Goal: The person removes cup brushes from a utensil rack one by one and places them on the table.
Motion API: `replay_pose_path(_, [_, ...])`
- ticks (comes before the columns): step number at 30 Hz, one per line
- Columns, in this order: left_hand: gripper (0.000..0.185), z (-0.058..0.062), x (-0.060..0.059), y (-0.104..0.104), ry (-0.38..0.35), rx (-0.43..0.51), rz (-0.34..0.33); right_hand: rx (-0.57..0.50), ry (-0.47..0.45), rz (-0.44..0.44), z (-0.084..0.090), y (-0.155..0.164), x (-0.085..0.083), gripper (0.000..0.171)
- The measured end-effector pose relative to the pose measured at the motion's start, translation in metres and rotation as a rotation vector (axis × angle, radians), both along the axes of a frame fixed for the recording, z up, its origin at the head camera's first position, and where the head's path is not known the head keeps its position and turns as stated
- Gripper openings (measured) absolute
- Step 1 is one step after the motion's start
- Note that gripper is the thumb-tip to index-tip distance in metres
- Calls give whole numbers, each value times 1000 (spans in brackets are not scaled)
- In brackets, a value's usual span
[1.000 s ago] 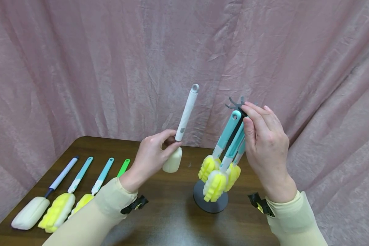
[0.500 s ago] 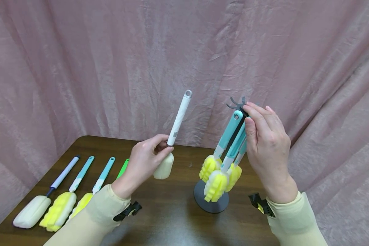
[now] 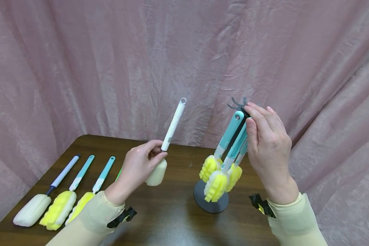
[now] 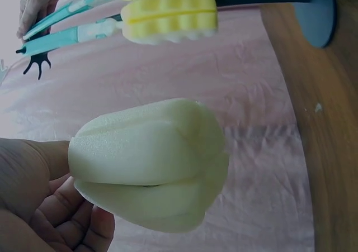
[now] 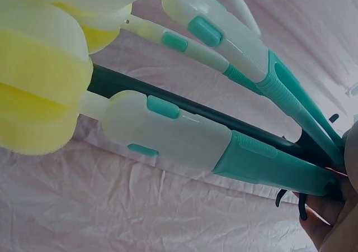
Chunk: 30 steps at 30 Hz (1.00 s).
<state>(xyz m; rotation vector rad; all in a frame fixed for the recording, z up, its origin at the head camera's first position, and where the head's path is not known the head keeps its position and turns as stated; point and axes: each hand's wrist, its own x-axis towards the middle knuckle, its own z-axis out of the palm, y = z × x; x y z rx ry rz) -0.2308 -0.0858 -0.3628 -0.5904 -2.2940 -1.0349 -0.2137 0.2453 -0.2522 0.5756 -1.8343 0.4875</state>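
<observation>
My left hand (image 3: 139, 164) grips a white-handled sponge brush (image 3: 172, 127) just above its cream sponge head (image 3: 156, 172), handle tilted up to the right, over the table's middle. The cream sponge head (image 4: 151, 162) fills the left wrist view beside my curled fingers (image 4: 39, 213). To the right stands a dark grey hook stand (image 3: 210, 201) with teal-handled yellow sponge brushes (image 3: 226, 150) hanging from it. My right hand (image 3: 265, 140) pinches the stand's top by the hooks (image 3: 238, 103). The teal handles (image 5: 268, 162) and yellow sponges (image 5: 39, 84) show close up in the right wrist view.
On the brown table (image 3: 166, 218) at the left lie a cream sponge brush with a blue-white handle (image 3: 43, 198), two yellow sponge brushes with teal handles (image 3: 70, 191), and a green handle (image 3: 119, 173) mostly hidden by my arm. A pink curtain (image 3: 110, 61) hangs behind.
My left hand has carried the white brush down and to the left, away from the stand. The right hand has stayed at the stand's top.
</observation>
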Motion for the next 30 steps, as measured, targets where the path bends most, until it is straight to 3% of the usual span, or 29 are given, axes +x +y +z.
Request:
replay_pose_path(8, [26, -13, 4, -11, -65, -19, 57, -7, -2, -4, 1, 2, 1, 38])
replay_pose_path(30, [27, -37, 10, -30, -245, -53, 128, -11, 5, -6, 1, 5, 0, 41])
